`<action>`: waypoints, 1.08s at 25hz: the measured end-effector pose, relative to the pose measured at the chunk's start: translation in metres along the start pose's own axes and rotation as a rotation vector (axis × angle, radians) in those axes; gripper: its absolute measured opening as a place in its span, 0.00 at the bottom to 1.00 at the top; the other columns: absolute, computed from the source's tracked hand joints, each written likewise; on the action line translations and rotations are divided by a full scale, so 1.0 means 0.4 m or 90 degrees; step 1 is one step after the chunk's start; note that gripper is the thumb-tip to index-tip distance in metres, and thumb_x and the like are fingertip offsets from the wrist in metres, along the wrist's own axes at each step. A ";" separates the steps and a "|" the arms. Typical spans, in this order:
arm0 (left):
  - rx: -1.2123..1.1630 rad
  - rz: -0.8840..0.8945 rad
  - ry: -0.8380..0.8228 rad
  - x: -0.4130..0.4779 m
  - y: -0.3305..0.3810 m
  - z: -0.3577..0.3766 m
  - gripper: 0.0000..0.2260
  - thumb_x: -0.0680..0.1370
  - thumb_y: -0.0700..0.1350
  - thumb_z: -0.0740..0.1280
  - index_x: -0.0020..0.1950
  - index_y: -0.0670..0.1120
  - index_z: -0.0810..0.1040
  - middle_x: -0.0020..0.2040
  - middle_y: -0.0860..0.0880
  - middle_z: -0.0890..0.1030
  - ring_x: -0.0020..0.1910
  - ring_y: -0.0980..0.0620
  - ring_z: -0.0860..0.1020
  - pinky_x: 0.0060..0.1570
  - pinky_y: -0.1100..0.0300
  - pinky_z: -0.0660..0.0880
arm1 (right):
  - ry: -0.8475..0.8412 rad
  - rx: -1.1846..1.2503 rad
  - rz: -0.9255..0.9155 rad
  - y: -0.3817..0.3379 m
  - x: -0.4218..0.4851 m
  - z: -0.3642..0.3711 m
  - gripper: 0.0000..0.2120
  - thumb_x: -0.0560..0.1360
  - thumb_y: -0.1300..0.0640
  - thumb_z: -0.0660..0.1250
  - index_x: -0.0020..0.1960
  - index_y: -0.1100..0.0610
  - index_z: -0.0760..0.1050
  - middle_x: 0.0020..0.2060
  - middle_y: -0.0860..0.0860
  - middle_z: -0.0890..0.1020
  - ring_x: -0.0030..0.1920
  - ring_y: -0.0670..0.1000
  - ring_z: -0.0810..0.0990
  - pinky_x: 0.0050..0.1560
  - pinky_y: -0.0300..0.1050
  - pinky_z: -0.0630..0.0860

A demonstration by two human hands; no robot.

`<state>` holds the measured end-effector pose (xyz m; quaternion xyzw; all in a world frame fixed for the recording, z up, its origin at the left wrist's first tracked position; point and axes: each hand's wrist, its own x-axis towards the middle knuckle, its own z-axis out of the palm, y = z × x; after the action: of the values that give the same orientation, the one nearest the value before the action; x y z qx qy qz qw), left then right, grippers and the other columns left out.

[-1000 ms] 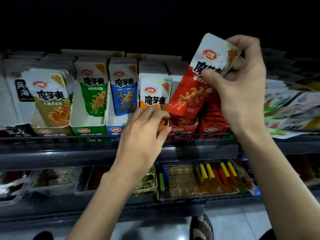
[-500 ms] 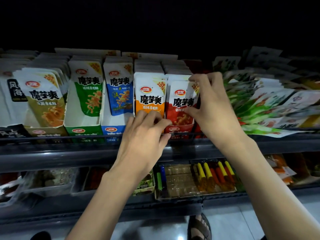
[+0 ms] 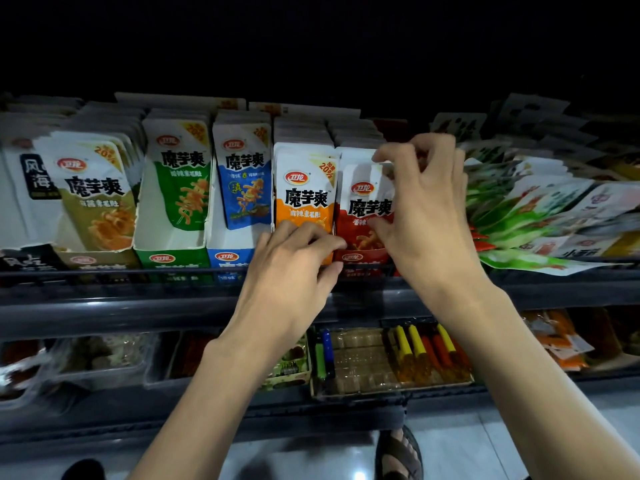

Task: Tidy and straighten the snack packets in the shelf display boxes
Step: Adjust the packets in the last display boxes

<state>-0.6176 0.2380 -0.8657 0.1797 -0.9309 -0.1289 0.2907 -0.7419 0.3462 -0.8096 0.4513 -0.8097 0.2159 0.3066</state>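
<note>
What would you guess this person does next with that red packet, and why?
Likely push the red packet back flush against its row, then let go. The right hand pinches its top corner and lower side, it already stands upright in the red box beside the orange packet, and the left hand, fingers curled, rests low on that orange one.

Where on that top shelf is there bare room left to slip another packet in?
Two bare patches: inside the green box, in front of its green packet, and inside the blue box, ahead of its blue packet. Crowded: olive packets, orange packets and the red packet pinched by the right hand stand right at their box fronts. Further right, loose packets lie heaped.
</note>
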 end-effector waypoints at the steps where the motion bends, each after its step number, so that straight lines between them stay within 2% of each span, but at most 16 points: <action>1: -0.020 -0.009 0.003 0.001 0.000 -0.002 0.12 0.78 0.49 0.67 0.61 0.52 0.80 0.56 0.55 0.78 0.57 0.54 0.68 0.54 0.58 0.63 | -0.002 0.027 -0.021 -0.003 0.005 -0.013 0.26 0.66 0.69 0.75 0.61 0.58 0.73 0.57 0.57 0.73 0.57 0.58 0.73 0.53 0.53 0.76; 3: -0.033 -0.016 0.009 0.001 0.001 -0.004 0.10 0.78 0.48 0.67 0.59 0.51 0.80 0.56 0.55 0.79 0.57 0.54 0.68 0.55 0.58 0.62 | -0.113 0.055 -0.076 -0.004 0.013 -0.028 0.14 0.72 0.69 0.69 0.56 0.56 0.78 0.52 0.55 0.80 0.52 0.58 0.80 0.49 0.56 0.79; 5: -0.023 -0.016 0.008 0.000 0.003 -0.005 0.10 0.78 0.47 0.66 0.59 0.51 0.80 0.55 0.55 0.80 0.57 0.53 0.69 0.53 0.59 0.61 | -0.255 0.005 -0.099 -0.009 0.004 -0.021 0.15 0.75 0.66 0.64 0.55 0.50 0.80 0.48 0.54 0.83 0.49 0.59 0.82 0.47 0.54 0.80; 7: -0.021 -0.019 0.001 -0.001 0.004 -0.006 0.10 0.79 0.47 0.66 0.59 0.52 0.80 0.56 0.55 0.80 0.57 0.52 0.70 0.52 0.60 0.60 | -0.325 -0.055 -0.094 -0.016 -0.013 -0.006 0.18 0.75 0.65 0.62 0.57 0.48 0.80 0.48 0.54 0.82 0.49 0.59 0.82 0.47 0.50 0.79; 9: -0.024 -0.019 -0.006 0.000 0.003 -0.008 0.11 0.79 0.47 0.66 0.60 0.52 0.80 0.56 0.55 0.80 0.57 0.52 0.69 0.52 0.61 0.59 | -0.345 -0.075 -0.094 -0.020 -0.024 0.005 0.17 0.76 0.64 0.61 0.59 0.49 0.79 0.50 0.54 0.81 0.51 0.59 0.80 0.45 0.49 0.75; 14: -0.021 -0.012 -0.023 0.004 0.001 -0.010 0.10 0.79 0.45 0.66 0.59 0.52 0.80 0.56 0.54 0.81 0.57 0.50 0.71 0.53 0.56 0.62 | -0.398 -0.056 -0.050 -0.018 -0.025 0.033 0.15 0.77 0.61 0.61 0.62 0.53 0.76 0.54 0.54 0.80 0.54 0.59 0.79 0.51 0.50 0.74; 18: -0.024 -0.009 -0.025 0.006 0.001 -0.013 0.10 0.78 0.44 0.67 0.58 0.52 0.80 0.56 0.54 0.81 0.56 0.49 0.71 0.53 0.55 0.64 | -0.393 -0.039 -0.061 -0.014 -0.029 0.043 0.15 0.76 0.62 0.61 0.61 0.54 0.76 0.53 0.54 0.81 0.54 0.59 0.79 0.51 0.48 0.73; 22: -0.027 -0.014 -0.033 0.002 -0.002 -0.015 0.11 0.79 0.46 0.66 0.61 0.53 0.79 0.57 0.55 0.80 0.58 0.51 0.70 0.55 0.56 0.63 | -0.429 0.011 -0.045 -0.015 -0.014 0.013 0.17 0.75 0.64 0.60 0.60 0.53 0.78 0.52 0.55 0.80 0.53 0.60 0.79 0.51 0.52 0.78; 27: -0.047 -0.027 -0.033 -0.001 0.001 -0.017 0.12 0.79 0.46 0.65 0.62 0.54 0.79 0.58 0.56 0.79 0.59 0.53 0.68 0.55 0.59 0.61 | -0.439 -0.010 -0.050 -0.018 -0.014 0.013 0.17 0.74 0.64 0.59 0.59 0.53 0.78 0.51 0.56 0.81 0.52 0.61 0.79 0.53 0.54 0.78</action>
<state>-0.6134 0.2375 -0.8603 0.1848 -0.9288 -0.1736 0.2703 -0.7352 0.3426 -0.8166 0.5264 -0.8492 0.0327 0.0262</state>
